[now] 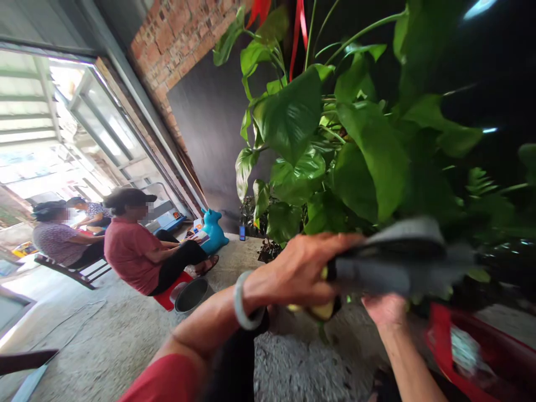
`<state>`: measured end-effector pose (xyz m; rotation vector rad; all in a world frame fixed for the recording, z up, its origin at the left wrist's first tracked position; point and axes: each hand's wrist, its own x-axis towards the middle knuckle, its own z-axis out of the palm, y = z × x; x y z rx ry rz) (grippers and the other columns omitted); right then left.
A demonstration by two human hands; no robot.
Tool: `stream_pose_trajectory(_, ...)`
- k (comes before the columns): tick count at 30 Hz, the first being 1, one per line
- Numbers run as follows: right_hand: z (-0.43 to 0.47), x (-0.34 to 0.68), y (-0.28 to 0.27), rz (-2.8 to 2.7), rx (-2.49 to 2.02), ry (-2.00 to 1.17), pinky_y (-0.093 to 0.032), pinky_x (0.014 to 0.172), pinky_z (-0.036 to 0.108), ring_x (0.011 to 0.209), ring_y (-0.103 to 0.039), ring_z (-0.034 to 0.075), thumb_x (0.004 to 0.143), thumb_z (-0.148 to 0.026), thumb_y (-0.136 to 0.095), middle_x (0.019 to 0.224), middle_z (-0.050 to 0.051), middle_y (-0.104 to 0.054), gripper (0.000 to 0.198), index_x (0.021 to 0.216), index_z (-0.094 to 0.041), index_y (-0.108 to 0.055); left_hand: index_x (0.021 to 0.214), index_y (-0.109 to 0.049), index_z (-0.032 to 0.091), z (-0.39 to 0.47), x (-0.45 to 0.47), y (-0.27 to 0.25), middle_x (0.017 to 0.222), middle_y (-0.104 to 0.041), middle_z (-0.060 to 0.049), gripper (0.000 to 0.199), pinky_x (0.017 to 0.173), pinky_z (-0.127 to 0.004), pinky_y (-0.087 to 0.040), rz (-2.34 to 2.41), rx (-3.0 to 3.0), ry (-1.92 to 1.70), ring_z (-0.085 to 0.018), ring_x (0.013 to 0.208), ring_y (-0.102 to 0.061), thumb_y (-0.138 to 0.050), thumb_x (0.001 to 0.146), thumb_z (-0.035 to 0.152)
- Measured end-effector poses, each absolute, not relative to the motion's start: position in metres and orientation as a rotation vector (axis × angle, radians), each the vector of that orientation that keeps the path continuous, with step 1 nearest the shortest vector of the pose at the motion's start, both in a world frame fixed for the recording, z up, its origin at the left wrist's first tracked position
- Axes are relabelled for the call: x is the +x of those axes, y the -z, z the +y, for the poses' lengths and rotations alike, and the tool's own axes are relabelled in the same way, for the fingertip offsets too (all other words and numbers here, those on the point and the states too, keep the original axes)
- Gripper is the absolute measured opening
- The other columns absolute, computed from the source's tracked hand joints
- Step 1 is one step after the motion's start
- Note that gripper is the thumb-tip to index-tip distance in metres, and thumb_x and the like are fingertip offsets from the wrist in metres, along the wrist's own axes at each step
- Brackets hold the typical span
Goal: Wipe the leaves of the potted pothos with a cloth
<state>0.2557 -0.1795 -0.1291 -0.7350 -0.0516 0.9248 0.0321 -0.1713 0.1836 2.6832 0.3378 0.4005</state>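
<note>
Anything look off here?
A phone-like device on the floor looks oddly placed: upright near the blue animal figure, apart from anyone's hands. The dark tool in the left hand is too blurred to judge.

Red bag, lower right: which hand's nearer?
Right. In the head view, the right hand is just left of the red bag; the left hand is farther left, holding a motion-blurred dark object.

Grey tool [377, 273] blurred, kind unclear; right hand [388, 310] partly hidden behind; red bag [439, 335] cut by right edge.
</note>
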Motion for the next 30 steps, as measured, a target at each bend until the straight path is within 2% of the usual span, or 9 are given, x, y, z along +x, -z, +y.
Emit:
stream_pose_trajectory(3,-0.178,0.248,0.124,0.035,-0.696,-0.961,-0.063,0.075,0.048,0.07,-0.071,0.023,0.074,-0.043,-0.068,0.078,-0.001,-0.073,0.022,0.09,-0.027,-0.068,0.15,-0.051,0.018,-0.146,0.085,-0.164,0.131,-0.069,-0.014,0.064,0.099,-0.041,-0.057,0.722,2.827,-0.574,-0.028,0.117,-0.07,-0.06,0.086,0.017)
stream_pose_trajectory(5,-0.177,0.246,0.122,0.069,-0.63,-0.98,-0.062,0.083,0.051,0.078,-0.073,0.024,0.075,-0.043,-0.066,0.085,0.0,-0.075,0.024,0.093,-0.028,-0.069,0.146,-0.055,0.017,-0.133,0.099,-0.137,0.124,-0.072,-0.015,0.061,0.096,-0.044,-0.058,0.851,2.901,-0.31,-0.03,0.113,-0.072,-0.06,0.085,0.015)
stream_pose_trajectory(9,-0.176,0.247,0.123,0.044,-0.564,-1.006,-0.059,0.088,0.051,0.083,-0.072,0.025,0.077,-0.044,-0.066,0.084,0.0,-0.074,0.024,0.094,-0.028,-0.07,0.138,-0.062,0.02,-0.137,0.06,-0.114,0.12,-0.075,-0.011,0.058,0.094,-0.038,-0.059,0.596,2.899,0.108,-0.028,0.113,-0.072,-0.071,0.081,0.023)
stream_pose_trajectory(14,-0.176,0.247,0.119,0.034,-0.532,-0.999,-0.061,0.082,0.046,0.086,-0.072,0.024,0.077,-0.045,-0.067,0.096,0.002,-0.076,0.033,0.105,-0.027,-0.071,0.149,-0.051,0.021,-0.154,0.04,-0.148,0.132,-0.069,-0.01,0.065,0.1,-0.038,-0.058,0.392,2.866,-0.471,-0.026,0.12,-0.068,-0.065,0.086,0.025)
stream_pose_trajectory(17,-0.179,0.243,0.11,0.124,-0.546,-1.009,-0.061,0.085,0.05,0.081,-0.072,0.024,0.081,-0.044,-0.062,0.094,0.001,-0.076,0.028,0.103,-0.028,-0.071,0.156,-0.041,0.014,-0.142,0.079,-0.13,0.146,-0.06,-0.017,0.074,0.106,-0.042,-0.056,0.501,2.864,-0.742,-0.03,0.131,-0.061,-0.065,0.086,0.024)
stream_pose_trajectory(19,-0.18,0.24,0.104,0.158,-0.547,-0.985,-0.06,0.088,0.051,0.083,-0.072,0.024,0.084,-0.046,-0.058,0.094,0.0,-0.076,0.028,0.103,-0.029,-0.071,0.156,-0.042,0.014,-0.133,0.097,-0.1,0.14,-0.063,-0.017,0.072,0.103,-0.044,-0.058,0.628,2.92,-0.49,-0.031,0.125,-0.065,-0.063,0.088,0.022)
stream_pose_trajectory(21,-0.18,0.238,0.101,0.155,-0.556,-0.959,-0.059,0.091,0.049,0.089,-0.072,0.024,0.085,-0.049,-0.057,0.094,0.001,-0.076,0.029,0.102,-0.029,-0.071,0.151,-0.05,0.018,-0.13,0.094,-0.074,0.128,-0.07,-0.014,0.065,0.098,-0.047,-0.06,0.607,2.948,-0.011,-0.032,0.116,-0.07,-0.064,0.087,0.022)
stream_pose_trajectory(23,-0.18,0.237,0.101,0.16,-0.585,-0.96,-0.058,0.092,0.049,0.094,-0.071,0.026,0.084,-0.051,-0.058,0.091,0.003,-0.075,0.031,0.1,-0.027,-0.071,0.145,-0.056,0.022,-0.133,0.073,-0.069,0.128,-0.072,-0.012,0.06,0.097,-0.045,-0.06,0.578,2.91,0.151,-0.03,0.116,-0.07,-0.065,0.086,0.022)
stream_pose_trajectory(30,-0.183,0.242,0.104,0.099,-0.633,-0.988,-0.059,0.084,0.054,0.083,-0.07,0.025,0.081,-0.052,-0.062,0.096,0.002,-0.074,0.034,0.105,-0.029,-0.071,0.154,-0.045,0.019,-0.136,0.066,-0.114,0.142,-0.065,-0.013,0.071,0.104,-0.04,-0.056,0.641,2.793,-0.432,-0.029,0.126,-0.065,-0.064,0.086,0.025)
